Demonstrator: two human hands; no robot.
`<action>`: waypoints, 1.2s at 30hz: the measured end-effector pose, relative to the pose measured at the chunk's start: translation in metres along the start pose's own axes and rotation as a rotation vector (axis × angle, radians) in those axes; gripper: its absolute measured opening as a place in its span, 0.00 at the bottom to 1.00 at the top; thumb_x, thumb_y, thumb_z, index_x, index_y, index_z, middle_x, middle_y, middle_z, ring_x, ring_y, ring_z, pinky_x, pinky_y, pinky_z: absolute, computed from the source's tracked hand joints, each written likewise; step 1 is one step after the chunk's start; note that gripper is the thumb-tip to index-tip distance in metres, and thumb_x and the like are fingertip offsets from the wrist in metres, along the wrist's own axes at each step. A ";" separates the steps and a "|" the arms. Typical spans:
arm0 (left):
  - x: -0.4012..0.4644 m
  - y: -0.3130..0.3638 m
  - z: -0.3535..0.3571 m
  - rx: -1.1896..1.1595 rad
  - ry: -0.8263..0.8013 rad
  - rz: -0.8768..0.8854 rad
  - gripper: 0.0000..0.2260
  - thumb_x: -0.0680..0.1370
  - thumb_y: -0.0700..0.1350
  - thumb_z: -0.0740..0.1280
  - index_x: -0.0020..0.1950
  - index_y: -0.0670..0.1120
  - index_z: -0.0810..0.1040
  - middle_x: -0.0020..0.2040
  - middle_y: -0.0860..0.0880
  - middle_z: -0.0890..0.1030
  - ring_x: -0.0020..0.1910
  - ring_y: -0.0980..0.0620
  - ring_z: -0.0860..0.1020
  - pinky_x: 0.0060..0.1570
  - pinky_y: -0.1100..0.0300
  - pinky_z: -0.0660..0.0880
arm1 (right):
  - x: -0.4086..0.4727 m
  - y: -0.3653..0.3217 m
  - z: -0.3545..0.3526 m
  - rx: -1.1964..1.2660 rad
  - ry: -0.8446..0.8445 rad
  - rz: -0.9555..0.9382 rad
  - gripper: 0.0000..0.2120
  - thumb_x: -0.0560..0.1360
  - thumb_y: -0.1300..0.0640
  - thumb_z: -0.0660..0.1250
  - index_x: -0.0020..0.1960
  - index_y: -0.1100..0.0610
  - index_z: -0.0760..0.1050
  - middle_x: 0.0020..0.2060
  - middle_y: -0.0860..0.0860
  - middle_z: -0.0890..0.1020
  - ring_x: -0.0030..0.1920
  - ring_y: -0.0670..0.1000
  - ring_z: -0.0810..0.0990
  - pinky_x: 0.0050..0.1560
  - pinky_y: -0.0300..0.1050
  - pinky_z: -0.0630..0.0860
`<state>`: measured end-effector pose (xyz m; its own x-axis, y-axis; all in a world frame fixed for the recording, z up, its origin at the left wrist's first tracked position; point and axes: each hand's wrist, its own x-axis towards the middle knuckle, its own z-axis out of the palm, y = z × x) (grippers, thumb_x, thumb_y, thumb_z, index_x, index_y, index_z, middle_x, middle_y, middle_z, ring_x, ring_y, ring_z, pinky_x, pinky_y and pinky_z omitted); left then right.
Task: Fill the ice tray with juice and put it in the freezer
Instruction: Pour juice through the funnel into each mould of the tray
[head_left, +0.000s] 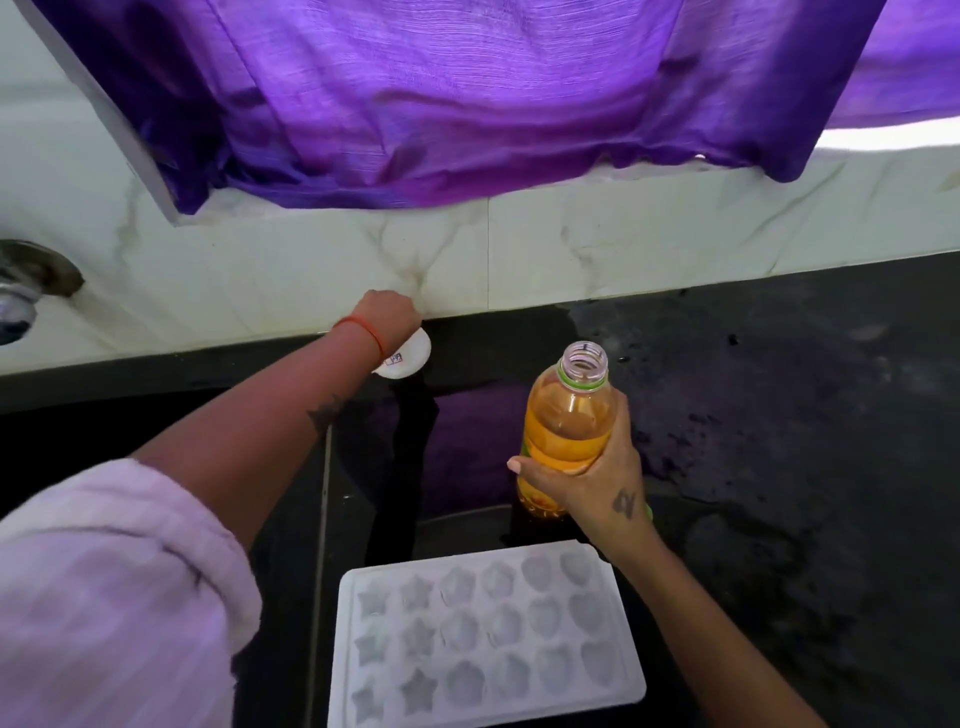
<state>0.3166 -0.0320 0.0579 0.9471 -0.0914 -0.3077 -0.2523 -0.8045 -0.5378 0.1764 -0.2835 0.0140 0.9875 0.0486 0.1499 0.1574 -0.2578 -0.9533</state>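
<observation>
Orange juice fills an uncapped bottle (569, 431), gripped around its middle by the right hand (592, 486) above a dark counter (779, 415); the left hand (392, 317), closed, reaches to a white lid (408, 356) by the wall. The empty white ice tray (488, 636) lies nearest; a low, slow tilt over each mould should limit spills.

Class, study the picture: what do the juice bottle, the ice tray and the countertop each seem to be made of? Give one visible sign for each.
Juice bottle: clear plastic, probably; orange juice shows through and the neck is threaded.
Ice tray: matte white plastic or silicone, hard to say which; moulded star and shell cells.
Countertop: dark polished stone, likely granite; speckled and reflecting purple.
</observation>
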 end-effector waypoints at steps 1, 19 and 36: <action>-0.004 -0.007 0.002 -0.130 0.021 -0.029 0.12 0.77 0.37 0.63 0.60 0.40 0.76 0.58 0.41 0.77 0.58 0.42 0.76 0.53 0.53 0.72 | 0.000 0.000 0.000 -0.001 -0.003 -0.003 0.40 0.55 0.49 0.82 0.56 0.29 0.61 0.50 0.34 0.76 0.51 0.32 0.76 0.45 0.28 0.75; -0.212 0.085 0.072 -2.249 0.499 -0.046 0.33 0.73 0.34 0.70 0.66 0.66 0.64 0.58 0.49 0.79 0.55 0.50 0.80 0.47 0.61 0.78 | -0.001 -0.037 -0.014 -0.170 -0.082 -0.255 0.36 0.59 0.49 0.80 0.57 0.34 0.61 0.48 0.32 0.75 0.47 0.40 0.77 0.48 0.39 0.76; -0.256 0.121 0.091 -2.384 0.494 -0.293 0.30 0.62 0.50 0.75 0.57 0.55 0.61 0.62 0.50 0.70 0.64 0.44 0.74 0.58 0.50 0.77 | -0.042 -0.053 -0.011 -0.262 -0.173 -0.393 0.38 0.60 0.49 0.79 0.64 0.51 0.65 0.52 0.40 0.74 0.49 0.43 0.75 0.45 0.28 0.70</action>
<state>0.0253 -0.0526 -0.0003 0.9465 0.3030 -0.1112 0.0512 0.1993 0.9786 0.1266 -0.2820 0.0612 0.8412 0.3439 0.4172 0.5353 -0.4208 -0.7324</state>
